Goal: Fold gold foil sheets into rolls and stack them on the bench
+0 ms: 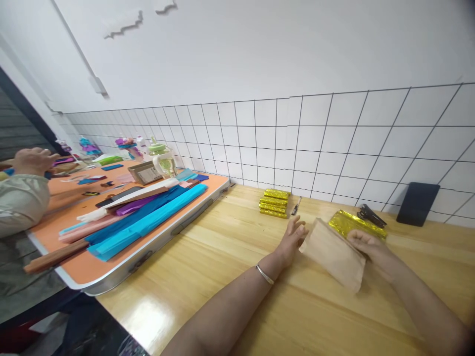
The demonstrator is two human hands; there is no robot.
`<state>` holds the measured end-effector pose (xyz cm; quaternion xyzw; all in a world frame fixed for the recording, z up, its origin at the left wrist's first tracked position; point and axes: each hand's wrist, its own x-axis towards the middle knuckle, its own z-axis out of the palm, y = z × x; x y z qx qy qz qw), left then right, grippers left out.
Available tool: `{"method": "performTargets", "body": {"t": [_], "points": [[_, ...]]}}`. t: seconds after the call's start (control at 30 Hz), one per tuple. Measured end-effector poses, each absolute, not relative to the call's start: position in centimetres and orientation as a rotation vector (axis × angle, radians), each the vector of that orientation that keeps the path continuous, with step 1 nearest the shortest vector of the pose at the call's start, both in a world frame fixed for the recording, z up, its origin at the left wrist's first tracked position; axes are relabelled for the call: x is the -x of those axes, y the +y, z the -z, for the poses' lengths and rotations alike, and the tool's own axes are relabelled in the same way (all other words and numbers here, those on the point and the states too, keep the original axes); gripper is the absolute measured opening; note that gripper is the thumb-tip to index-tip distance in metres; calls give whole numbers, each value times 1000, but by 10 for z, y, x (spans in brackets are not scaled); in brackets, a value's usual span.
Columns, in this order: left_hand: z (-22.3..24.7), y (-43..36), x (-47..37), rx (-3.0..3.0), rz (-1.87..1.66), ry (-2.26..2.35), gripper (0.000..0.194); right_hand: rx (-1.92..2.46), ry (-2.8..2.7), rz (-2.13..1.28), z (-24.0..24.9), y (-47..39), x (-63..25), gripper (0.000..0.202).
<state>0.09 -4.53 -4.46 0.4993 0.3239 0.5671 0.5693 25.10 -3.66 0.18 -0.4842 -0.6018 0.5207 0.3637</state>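
**Brown paper (pixel 332 254) pinched over the table (pixel 211 247)**

The right hand (pixel 373 249) pinches its right edge, beside gold foil (pixel 343 222); the left hand (pixel 289 246) has parted fingers near the opposite edge, contact unclear. A light pinch, with that edge steadied, should limit creasing.

From here I hold my left hand (pixel 290 244) out, fingers (pixel 299 231) parted and loosely bent, while my right hand (pixel 371 247) pinches, its forearm (pixel 419 291) angled inward

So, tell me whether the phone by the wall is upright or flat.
Upright, leaning back: the phone has its lower edge on the table and its top against the wall.
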Motion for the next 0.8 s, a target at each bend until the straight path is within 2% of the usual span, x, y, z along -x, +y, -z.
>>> {"method": "performTargets", "body": {"t": [0.13, 0.23, 0.4, 0.47, 0.53, 0.63, 0.8], "points": [[46, -46, -4, -1322, -1200, 940, 49, 1322, -1648, -1435, 7, -46, -232, 34], [50, -43, -7, -1436, -1175, 1203, 37, 1356, -1582, -1409, 8, -47, -227, 41], [56, -36, -5, -1472, -1190, 1365, 20, 1304, -1707, -1283, 16, -40, -230, 47], [56, -36, -3, -1493, -1190, 1426, 25, 1352, -1771, -1144, 25, -35, -231, 44], [54, -38, -1, -1511, -1206, 1486, 40, 1392, -1805, -1009, 36, -30, -232, 42], [49, -45, 0, -1832, -1228, 1531, 55, 1393, -1911, -868, 48, -24, -230, 40], [48, -57, -10, -2298, -996, 1317, 29, 1510, -2150, -499, 60, -19, -227, 35]]}}
